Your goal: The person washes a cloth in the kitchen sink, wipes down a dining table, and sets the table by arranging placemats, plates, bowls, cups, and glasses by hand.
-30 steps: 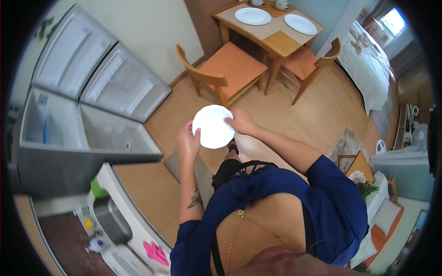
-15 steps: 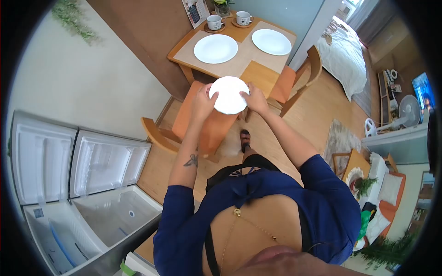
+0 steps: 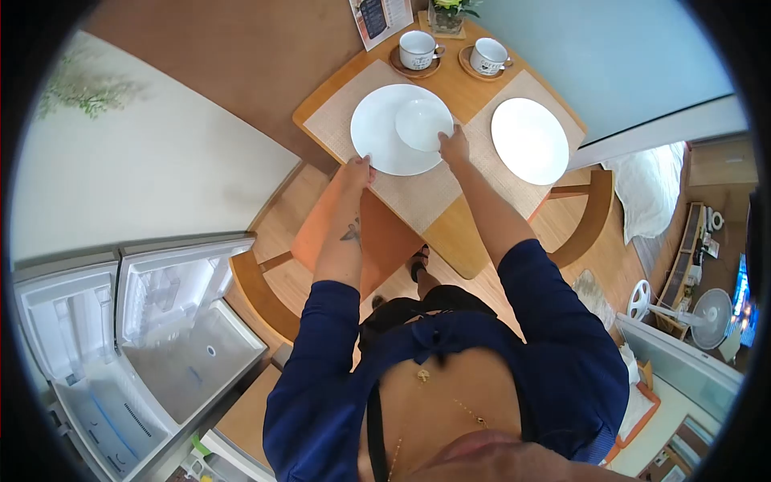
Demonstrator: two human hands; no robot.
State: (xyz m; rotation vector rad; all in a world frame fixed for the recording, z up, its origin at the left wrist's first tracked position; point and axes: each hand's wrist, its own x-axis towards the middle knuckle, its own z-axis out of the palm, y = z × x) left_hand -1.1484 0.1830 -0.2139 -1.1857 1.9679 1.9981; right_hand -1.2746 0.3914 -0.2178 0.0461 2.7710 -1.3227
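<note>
A small round white dish (image 3: pixel 419 120) is over the right part of a large white plate (image 3: pixel 376 128); I cannot tell if it is a plate or a shallow bowl. My right hand (image 3: pixel 454 146) pinches the dish's right edge. At the large plate's near-left rim is my left hand (image 3: pixel 358 171), its thumb on top and its fingers closed at the edge. The large plate lies on a woven placemat (image 3: pixel 418 195). On the right-hand placemat (image 3: pixel 524 83) rests a second white plate (image 3: pixel 530 140).
Two cups (image 3: pixel 418 50) (image 3: pixel 488 56) on wooden saucers stand at the table's back, near a flower vase (image 3: pixel 446 20) and a printed card (image 3: pixel 379 20). Wooden chairs (image 3: pixel 590 221) (image 3: pixel 265 301) flank the table. Behind me on the left, an open refrigerator (image 3: pixel 181 353) shows its shelves.
Both hands have reached forward over the table. The small dish has moved from mid-air onto or just above the left large plate. My left hand has left the dish for the large plate's rim.
</note>
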